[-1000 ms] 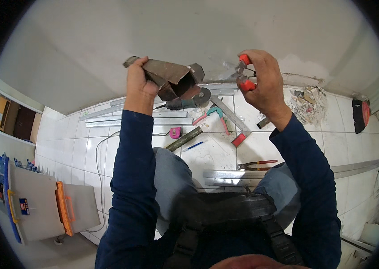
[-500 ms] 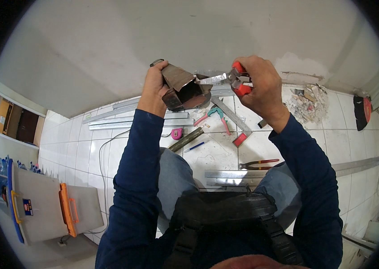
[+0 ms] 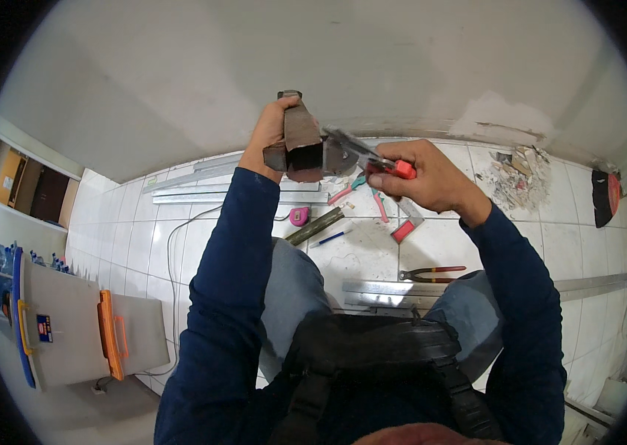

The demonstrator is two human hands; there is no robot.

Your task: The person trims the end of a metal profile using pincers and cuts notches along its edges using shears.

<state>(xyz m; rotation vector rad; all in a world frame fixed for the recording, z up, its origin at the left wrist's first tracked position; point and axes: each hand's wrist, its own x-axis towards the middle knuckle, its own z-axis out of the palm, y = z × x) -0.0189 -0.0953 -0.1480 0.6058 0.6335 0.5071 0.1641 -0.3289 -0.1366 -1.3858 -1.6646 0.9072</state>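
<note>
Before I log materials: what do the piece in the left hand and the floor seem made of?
The folded channel piece looks like thin sheet metal, dull grey with bent edges, probably galvanised steel. The floor looks like glossy white ceramic tile, judging by its grout lines.

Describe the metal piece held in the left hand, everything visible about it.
The metal piece is a short length of folded sheet-metal channel, dull brown-grey, seen end-on so its open hollow end shows dark. It is raised in front of the pale wall, well above the tiled floor, with its long axis roughly upright and tilted slightly. The left hand grips it from its left side. From the right, the blades of the red-handled snips, held in the right hand, meet its edge. Its far side is hidden.
</note>
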